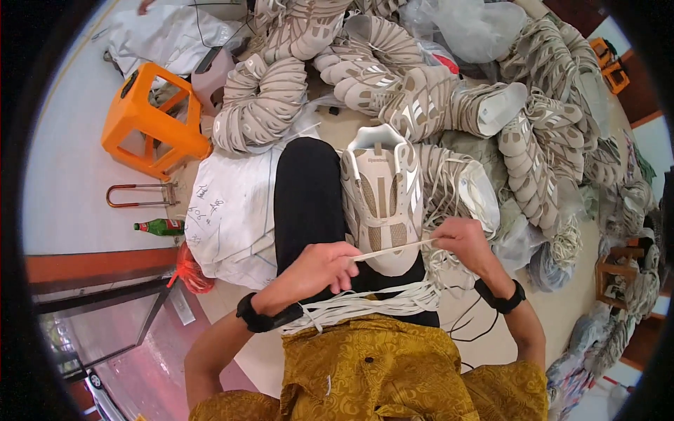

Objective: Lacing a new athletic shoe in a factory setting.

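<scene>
A beige and white shoe upper (380,196) rests on my lap, its collar pointing away from me and its toe toward me. Across its toe end stretches a pale shoelace (394,250), pulled nearly straight between my hands. My left hand (324,268) grips the lace's left end with curled fingers. At the right end, my right hand (463,241) pinches the lace between thumb and fingers. A bundle of loose cream shoelaces (372,303) lies over my lap, just below the shoe upper.
Coiled stacks of shoe uppers (260,102) cover the floor ahead and to the right. An orange plastic stool (151,123) stands at the left. Near it are a green bottle (160,226), a white woven sack (232,210) and a red plastic bundle (194,270). Black cords trail at the right.
</scene>
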